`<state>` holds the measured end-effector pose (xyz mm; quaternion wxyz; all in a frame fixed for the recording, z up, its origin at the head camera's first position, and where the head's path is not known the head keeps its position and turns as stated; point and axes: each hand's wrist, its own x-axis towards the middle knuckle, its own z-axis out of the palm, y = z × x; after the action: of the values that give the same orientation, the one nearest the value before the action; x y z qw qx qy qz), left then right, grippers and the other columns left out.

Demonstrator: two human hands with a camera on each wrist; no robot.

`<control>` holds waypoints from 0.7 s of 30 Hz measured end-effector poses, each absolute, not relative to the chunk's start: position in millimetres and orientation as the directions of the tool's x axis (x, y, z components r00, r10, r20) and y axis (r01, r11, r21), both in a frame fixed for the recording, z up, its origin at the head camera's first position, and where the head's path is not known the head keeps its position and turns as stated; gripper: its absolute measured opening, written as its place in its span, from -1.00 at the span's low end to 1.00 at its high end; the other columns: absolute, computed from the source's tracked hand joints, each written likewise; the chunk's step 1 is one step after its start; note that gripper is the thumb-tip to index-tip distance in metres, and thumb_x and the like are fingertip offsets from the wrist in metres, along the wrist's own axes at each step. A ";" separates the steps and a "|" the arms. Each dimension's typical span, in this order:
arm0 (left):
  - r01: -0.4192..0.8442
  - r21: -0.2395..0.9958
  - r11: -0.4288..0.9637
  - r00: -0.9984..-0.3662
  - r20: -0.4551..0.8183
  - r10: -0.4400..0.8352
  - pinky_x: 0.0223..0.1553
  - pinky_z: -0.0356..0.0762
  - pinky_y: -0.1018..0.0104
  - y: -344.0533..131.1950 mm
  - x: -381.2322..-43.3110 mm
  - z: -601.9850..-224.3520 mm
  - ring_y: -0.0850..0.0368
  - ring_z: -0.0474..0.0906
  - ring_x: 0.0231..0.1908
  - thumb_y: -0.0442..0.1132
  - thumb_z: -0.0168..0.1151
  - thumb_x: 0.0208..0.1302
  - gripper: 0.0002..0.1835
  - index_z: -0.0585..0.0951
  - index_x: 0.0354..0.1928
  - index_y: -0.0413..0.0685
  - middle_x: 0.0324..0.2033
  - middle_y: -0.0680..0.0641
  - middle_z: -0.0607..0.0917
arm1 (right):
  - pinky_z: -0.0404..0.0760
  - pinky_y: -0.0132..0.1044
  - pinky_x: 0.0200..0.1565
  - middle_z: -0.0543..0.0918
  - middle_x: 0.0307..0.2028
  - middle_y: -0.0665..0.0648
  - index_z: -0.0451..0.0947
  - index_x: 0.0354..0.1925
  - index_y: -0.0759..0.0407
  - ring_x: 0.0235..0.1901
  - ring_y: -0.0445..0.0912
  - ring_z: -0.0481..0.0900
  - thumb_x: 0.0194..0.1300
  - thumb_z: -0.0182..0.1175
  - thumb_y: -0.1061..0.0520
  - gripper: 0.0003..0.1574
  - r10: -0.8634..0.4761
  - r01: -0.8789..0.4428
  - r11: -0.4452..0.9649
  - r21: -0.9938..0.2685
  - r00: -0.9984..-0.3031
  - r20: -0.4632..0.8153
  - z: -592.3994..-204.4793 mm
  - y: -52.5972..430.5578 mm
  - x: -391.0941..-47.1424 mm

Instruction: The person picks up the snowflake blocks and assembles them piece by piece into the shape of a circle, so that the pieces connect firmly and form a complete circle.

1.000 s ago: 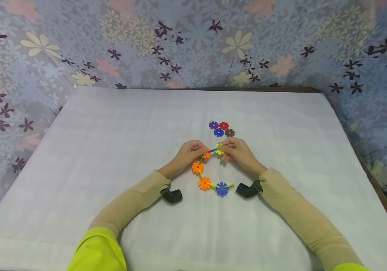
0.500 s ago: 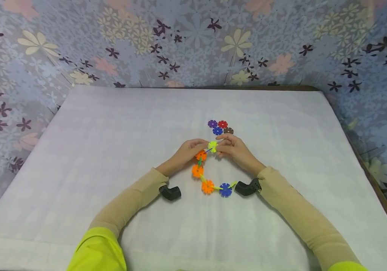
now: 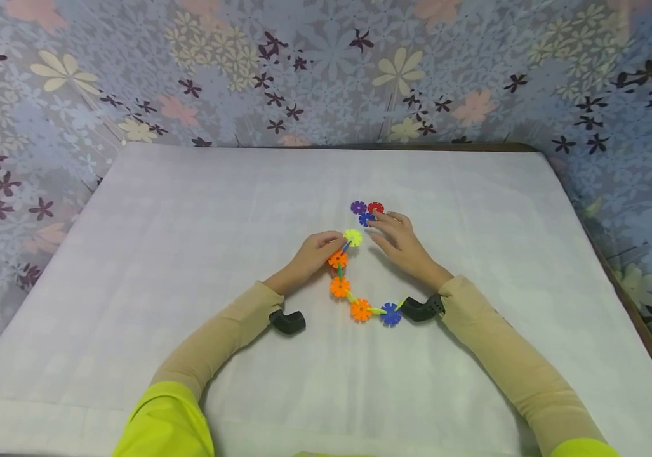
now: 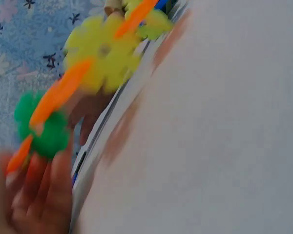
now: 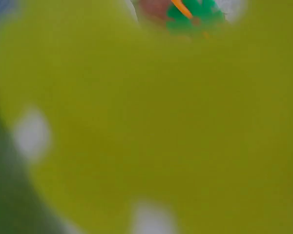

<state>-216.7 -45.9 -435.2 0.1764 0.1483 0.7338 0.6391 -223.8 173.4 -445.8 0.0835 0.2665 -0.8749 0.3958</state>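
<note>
A curved chain of slotted flower-shaped plastic discs hangs from my left hand (image 3: 315,255), whose thumb and fingers pinch it near the yellow disc (image 3: 352,238) at its upper end. Below come several orange discs (image 3: 339,287), with edge-on green and yellow ones between, then a blue disc (image 3: 391,315). In the left wrist view, a green disc (image 4: 46,131) sits at the fingertips. My right hand (image 3: 404,246) has its fingers spread over the loose discs, fingertips beside a loose blue disc (image 3: 366,219); the brown disc is hidden beneath. A blurred yellow disc (image 5: 151,117) fills the right wrist view.
Loose purple (image 3: 358,207) and red (image 3: 376,207) discs lie beyond the right hand on the white-covered table (image 3: 217,209). Black wrist mounts (image 3: 288,322) stick out inward from both sleeves; the chain's lower end touches or overlaps the right mount (image 3: 421,309). Flower-patterned cloth (image 3: 326,82) hangs behind.
My right hand has let go of the yellow disc and moved away to the loose discs, covering the brown one. The chain's lower end has swung right, while the left hand keeps its grip.
</note>
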 end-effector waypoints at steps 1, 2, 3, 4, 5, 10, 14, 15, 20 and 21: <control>-0.034 0.994 0.103 -0.909 -0.073 0.410 -0.63 0.48 0.27 -45.6 -216.4 -435.4 0.16 0.43 -0.77 -0.22 0.00 0.32 -0.70 0.52 -0.08 -0.32 -0.62 -0.08 0.51 | -0.11 0.06 0.17 0.26 0.19 0.33 0.38 0.09 0.36 0.21 0.23 0.00 0.33 -0.05 0.16 -0.58 -0.413 -0.523 0.559 -0.643 -0.848 0.331 -445.8 173.6 -223.4; -0.054 0.996 0.070 -0.922 -0.076 0.380 -0.66 0.48 0.27 -45.4 -216.3 -435.8 0.16 0.43 -0.79 -0.22 0.01 0.32 -0.70 0.51 -0.07 -0.33 -0.64 -0.07 0.51 | -0.15 0.06 0.18 0.23 0.21 0.32 0.35 0.12 0.36 0.23 0.23 -0.07 0.35 -0.08 0.14 -0.55 -0.424 -0.510 0.571 -0.643 -0.854 0.301 -445.7 173.7 -223.0; -0.069 0.997 0.040 -0.930 -0.079 0.359 -0.68 0.47 0.27 -45.2 -216.2 -436.3 0.14 0.42 -0.80 -0.23 0.01 0.31 -0.70 0.51 -0.07 -0.34 -0.66 -0.08 0.50 | -0.19 0.05 0.19 0.21 0.22 0.32 0.33 0.14 0.36 0.25 0.23 -0.11 0.37 -0.12 0.12 -0.53 -0.438 -0.504 0.585 -0.636 -0.856 0.276 -445.7 173.7 -222.8; -0.073 0.997 0.029 -0.936 -0.078 0.343 -0.69 0.47 0.28 -45.3 -216.3 -436.8 0.15 0.42 -0.82 -0.23 0.02 0.31 -0.70 0.51 -0.08 -0.34 -0.68 -0.06 0.49 | -0.21 0.05 0.19 0.21 0.22 0.32 0.30 0.16 0.36 0.26 0.23 -0.15 0.39 -0.15 0.11 -0.52 -0.451 -0.498 0.596 -0.630 -0.857 0.250 -445.4 173.7 -222.2; -0.071 0.997 0.025 -0.938 -0.075 0.339 -0.70 0.46 0.28 -45.4 -216.4 -437.2 0.15 0.42 -0.83 -0.23 0.02 0.30 -0.71 0.51 -0.08 -0.33 -0.70 -0.06 0.48 | -0.22 0.04 0.19 0.23 0.21 0.31 0.30 0.16 0.36 0.27 0.22 -0.17 0.39 -0.16 0.11 -0.52 -0.462 -0.493 0.602 -0.628 -0.857 0.230 -445.0 173.7 -221.8; -0.032 0.998 0.050 -0.921 -0.049 0.386 -0.70 0.46 0.28 -46.2 -217.1 -437.4 0.13 0.43 -0.83 -0.22 0.05 0.29 -0.72 0.52 -0.11 -0.31 -0.76 -0.05 0.46 | -0.11 0.04 0.19 0.43 0.07 0.28 0.42 0.06 0.33 0.24 0.20 -0.02 0.30 0.01 0.18 -0.60 -0.481 -0.529 0.631 -0.567 -0.841 0.248 -443.2 175.7 -222.8; 0.017 0.994 0.112 -0.920 -0.028 0.390 -0.69 0.43 0.33 -46.2 -216.4 -437.0 0.14 0.40 -0.83 -0.22 0.06 0.29 -0.73 0.52 -0.12 -0.29 -0.77 -0.03 0.45 | 0.02 0.03 0.12 0.43 0.04 0.29 0.40 0.09 0.35 0.12 0.20 0.11 0.17 0.15 0.23 -0.51 -0.495 -0.565 0.665 -0.487 -0.823 0.280 -443.9 178.5 -223.6; 0.034 0.990 0.134 -0.923 -0.021 0.384 -0.69 0.41 0.36 -46.0 -216.2 -436.8 0.15 0.39 -0.83 -0.21 0.06 0.29 -0.74 0.52 -0.12 -0.29 -0.78 -0.02 0.43 | 0.03 0.03 0.10 0.40 0.05 0.30 0.38 0.10 0.36 0.09 0.20 0.11 0.17 0.15 0.23 -0.49 -0.504 -0.573 0.673 -0.467 -0.818 0.278 -444.3 178.8 -223.6; 0.072 0.976 0.204 -0.935 -0.006 0.356 -0.70 0.32 0.43 -45.7 -215.8 -437.5 0.20 0.32 -0.83 -0.20 0.07 0.28 -0.75 0.54 -0.14 -0.25 -0.79 0.02 0.40 | 0.03 0.07 0.09 0.29 0.11 0.31 0.48 0.01 0.30 0.11 0.23 0.03 0.16 0.13 0.24 -0.59 -0.483 -0.550 0.695 -0.463 -0.834 0.265 -445.1 178.9 -222.3; 0.079 0.975 0.210 -0.936 0.000 0.351 -0.70 0.32 0.43 -45.8 -215.6 -437.4 0.21 0.32 -0.83 -0.21 0.08 0.27 -0.75 0.55 -0.14 -0.24 -0.78 0.01 0.41 | 0.00 0.07 0.12 0.29 0.12 0.31 0.51 -0.04 0.28 0.14 0.24 0.01 0.16 0.14 0.25 -0.65 -0.477 -0.544 0.690 -0.477 -0.838 0.265 -445.3 179.0 -222.1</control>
<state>-215.6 -45.8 -437.4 0.1113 0.1397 0.7698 0.6128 -222.1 179.0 -445.3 0.0600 0.2781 -0.9174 0.2784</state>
